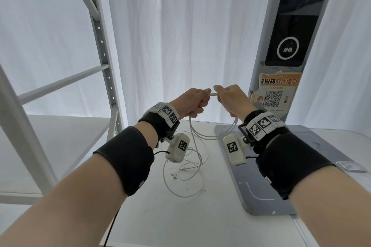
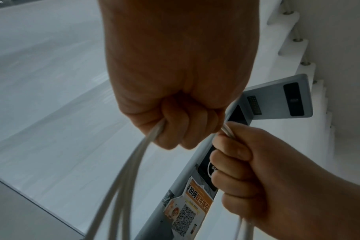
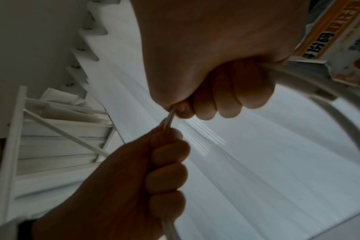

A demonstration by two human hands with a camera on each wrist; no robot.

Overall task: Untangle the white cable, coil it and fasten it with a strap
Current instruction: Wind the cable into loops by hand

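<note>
Cable (image 1: 213, 95) spans both fists | left fingers (image 1: 202, 104), right fingers (image 1: 220, 94) clenched round it

White cable (image 3: 168, 121) between two fisted hands.

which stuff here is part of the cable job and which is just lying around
In the job:
white cable
left hand, gripping it
right hand, gripping it

Lying about:
grey kiosk
its base plate
orange QR poster
shelf rack
small screws
</note>
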